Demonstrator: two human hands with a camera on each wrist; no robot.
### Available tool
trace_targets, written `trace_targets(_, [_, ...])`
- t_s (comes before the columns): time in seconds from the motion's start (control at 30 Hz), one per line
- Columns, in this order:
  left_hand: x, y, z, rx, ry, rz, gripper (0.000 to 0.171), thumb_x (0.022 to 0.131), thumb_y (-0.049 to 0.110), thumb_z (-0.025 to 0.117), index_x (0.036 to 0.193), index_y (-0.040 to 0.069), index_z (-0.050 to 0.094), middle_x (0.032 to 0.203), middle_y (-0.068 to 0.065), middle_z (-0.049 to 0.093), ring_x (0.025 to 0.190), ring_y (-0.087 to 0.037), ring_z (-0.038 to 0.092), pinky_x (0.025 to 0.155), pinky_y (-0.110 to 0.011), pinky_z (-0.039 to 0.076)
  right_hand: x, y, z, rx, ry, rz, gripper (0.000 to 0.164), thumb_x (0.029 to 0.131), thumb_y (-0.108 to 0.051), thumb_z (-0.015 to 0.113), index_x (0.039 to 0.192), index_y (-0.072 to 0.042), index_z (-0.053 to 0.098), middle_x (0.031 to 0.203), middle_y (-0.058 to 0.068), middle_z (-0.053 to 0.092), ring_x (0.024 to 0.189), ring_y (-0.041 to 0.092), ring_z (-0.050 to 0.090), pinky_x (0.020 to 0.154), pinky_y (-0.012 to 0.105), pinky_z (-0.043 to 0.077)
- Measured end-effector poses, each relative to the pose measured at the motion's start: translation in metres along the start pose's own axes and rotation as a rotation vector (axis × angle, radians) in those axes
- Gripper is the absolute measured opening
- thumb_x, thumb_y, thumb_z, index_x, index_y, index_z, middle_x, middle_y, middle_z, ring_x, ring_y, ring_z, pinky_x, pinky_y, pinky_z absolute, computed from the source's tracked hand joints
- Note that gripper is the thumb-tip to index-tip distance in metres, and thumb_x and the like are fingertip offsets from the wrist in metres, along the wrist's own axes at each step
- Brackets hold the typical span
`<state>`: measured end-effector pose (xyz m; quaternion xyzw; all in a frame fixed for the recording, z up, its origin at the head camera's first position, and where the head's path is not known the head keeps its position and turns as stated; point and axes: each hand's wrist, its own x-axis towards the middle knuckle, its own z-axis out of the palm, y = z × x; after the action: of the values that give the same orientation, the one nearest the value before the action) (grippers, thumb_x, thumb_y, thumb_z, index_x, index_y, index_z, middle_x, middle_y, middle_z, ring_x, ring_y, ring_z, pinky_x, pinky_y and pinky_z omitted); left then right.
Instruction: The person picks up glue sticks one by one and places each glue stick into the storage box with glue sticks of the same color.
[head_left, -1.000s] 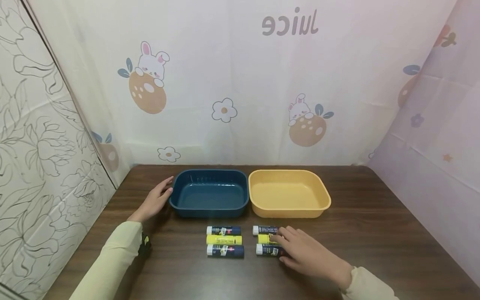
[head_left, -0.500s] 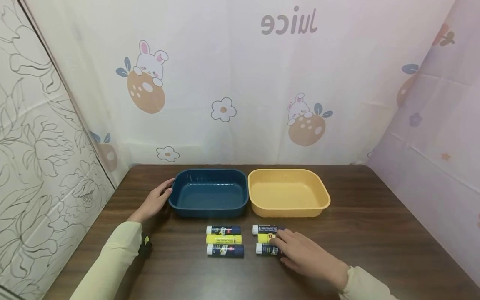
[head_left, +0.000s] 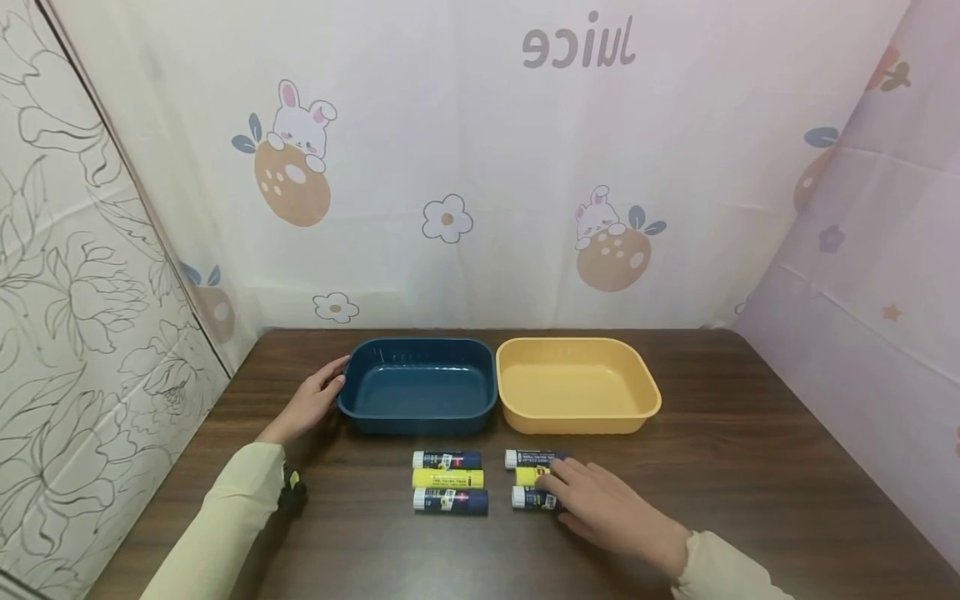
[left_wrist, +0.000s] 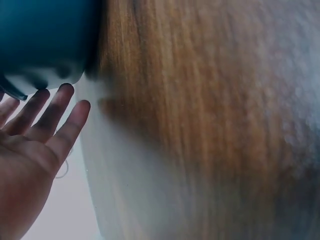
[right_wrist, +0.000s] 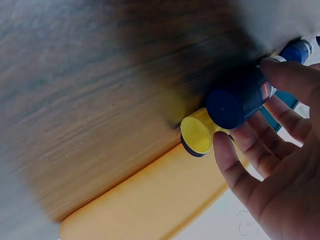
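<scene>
My right hand (head_left: 611,517) reaches over the right ends of three glue sticks lying in a row. In the right wrist view the thumb and fingers pinch the nearest, a navy glue stick (right_wrist: 235,102) with a white end. Beside it lie a yellow glue stick (right_wrist: 197,134) and a farther navy one (head_left: 528,458), partly hidden by the hand. My left hand (head_left: 307,404) rests at the left side of the dark blue bin (head_left: 417,426), fingers extended against its wall (left_wrist: 45,40).
Left of the right-hand row lies a matching row: a near navy glue stick (head_left: 450,501), a yellow one (head_left: 447,478) and a far navy one (head_left: 447,459). A yellow bin (head_left: 579,426) stands right beside the blue bin at the back of the brown table (head_left: 750,467), before a printed curtain.
My right hand has shifted slightly left and settled lower over the near navy glue stick, covering a little more of it. The left hand, bins and glue sticks stay in place.
</scene>
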<state>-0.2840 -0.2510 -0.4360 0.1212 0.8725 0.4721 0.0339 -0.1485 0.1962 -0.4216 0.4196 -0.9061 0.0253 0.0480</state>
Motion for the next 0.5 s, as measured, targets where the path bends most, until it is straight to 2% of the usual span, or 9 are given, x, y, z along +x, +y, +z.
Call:
trace_targets(0.2, [0.000, 0.002, -0.001, -0.031, -0.018, -0.022, 0.050, 0.106, 0.021, 0.032, 0.150, 0.001, 0.022, 0.147, -0.030, 0.029, 0.130, -0.045, 0.036, 0.097, -0.054, 0.041, 0.005, -0.004, 0.001, -0.071, -0.004, 0.030, 0.036, 0.078, -0.017, 0.077, 0.111, -0.014, 0.061, 0.093, -0.003, 0.053, 0.081, 0.012, 0.050, 0.064, 0.027, 0.048])
trace_targets(0.37, [0.001, 0.002, -0.001, -0.055, -0.032, -0.036, 0.051, 0.106, 0.022, 0.032, 0.151, 0.002, 0.020, 0.148, -0.030, 0.028, 0.130, -0.045, 0.036, 0.096, -0.052, 0.043, 0.009, -0.006, 0.007, -0.146, 0.059, 0.020, 0.023, 0.081, -0.010, 0.069, 0.103, -0.013, 0.063, 0.084, -0.004, 0.052, 0.074, 0.012, 0.048, 0.057, 0.025, 0.044])
trace_targets(0.5, [0.003, 0.001, -0.001, -0.084, -0.040, -0.045, 0.051, 0.106, 0.022, 0.032, 0.151, 0.003, 0.019, 0.148, -0.030, 0.027, 0.127, -0.045, 0.039, 0.092, -0.048, 0.048, 0.009, -0.006, 0.011, -0.174, 0.097, 0.016, 0.019, 0.081, -0.007, 0.066, 0.099, -0.012, 0.064, 0.081, -0.003, 0.053, 0.071, 0.012, 0.047, 0.054, 0.024, 0.042])
